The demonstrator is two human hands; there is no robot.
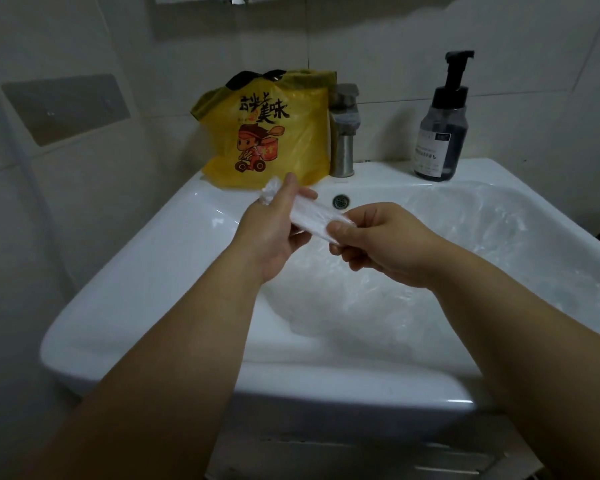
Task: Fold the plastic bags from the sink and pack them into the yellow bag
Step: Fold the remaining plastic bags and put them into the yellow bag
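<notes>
Now, folded bag strip (310, 216) over sink (160, 271), long axis far-L to near-R, L grip (274, 223) & R grip (378, 240) pinching ends

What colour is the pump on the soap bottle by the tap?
Black: the pump tops a dark, clear soap bottle, seen in the head view.

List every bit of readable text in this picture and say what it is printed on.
"美味": large black characters on the yellow bag; the stylised pair before them looks like "舌尖", uncertain.
Pump bottle label: small print, too blurred to read.
No other text visible.
</notes>
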